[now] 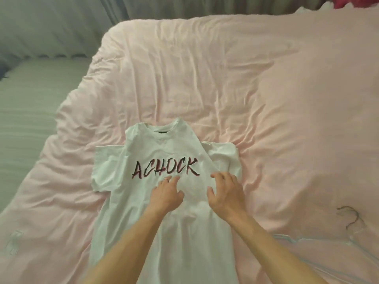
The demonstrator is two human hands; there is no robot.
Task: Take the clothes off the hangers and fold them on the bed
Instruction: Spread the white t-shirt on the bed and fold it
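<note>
With left hand and right hand open and flat on the white T-shirt spread beneath them on the bed, smoothing seems in hand; next, I judge, the sleeve outside the left palm needs pinching and folding inward.

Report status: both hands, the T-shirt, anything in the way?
Left hand open, flat on T-shirt. Right hand open, fingers spread on it. T-shirt off hanger, print up on duvet, not yet folded. Hanger lies to the right, nothing blocking.

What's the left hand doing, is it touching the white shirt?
Touching. The head view shows the left hand resting flat on the white shirt, below the lettering.
</note>
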